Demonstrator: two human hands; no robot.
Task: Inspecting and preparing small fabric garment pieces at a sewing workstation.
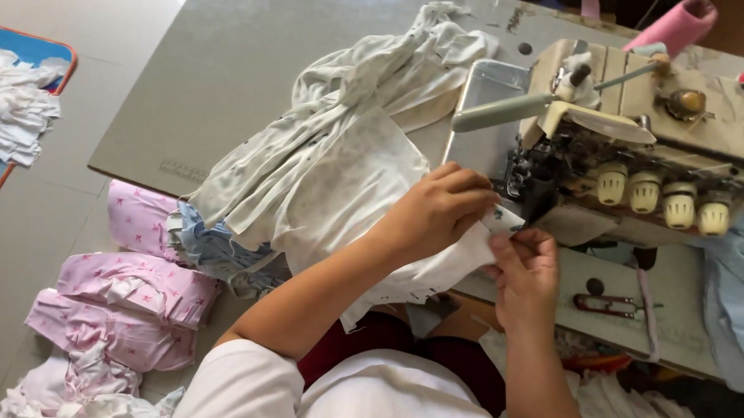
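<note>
A pale printed white fabric piece [340,182] lies bunched on the grey sewing table [228,61] and reaches the needle area of a beige overlock sewing machine [642,162]. My left hand [439,210] rests on the cloth next to the presser foot and pinches its edge. My right hand [524,270] holds the same edge from below, fingertips close to the left hand. The needle itself is hidden behind the machine's dark front parts.
Small red-handled thread snips [606,305] lie on the table right of my right hand. Pink patterned cloth [134,299] and a light blue piece [211,248] are piled below the table's left edge. White scraps [8,109] sit on a blue mat. A pink thread cone [677,26] stands behind the machine.
</note>
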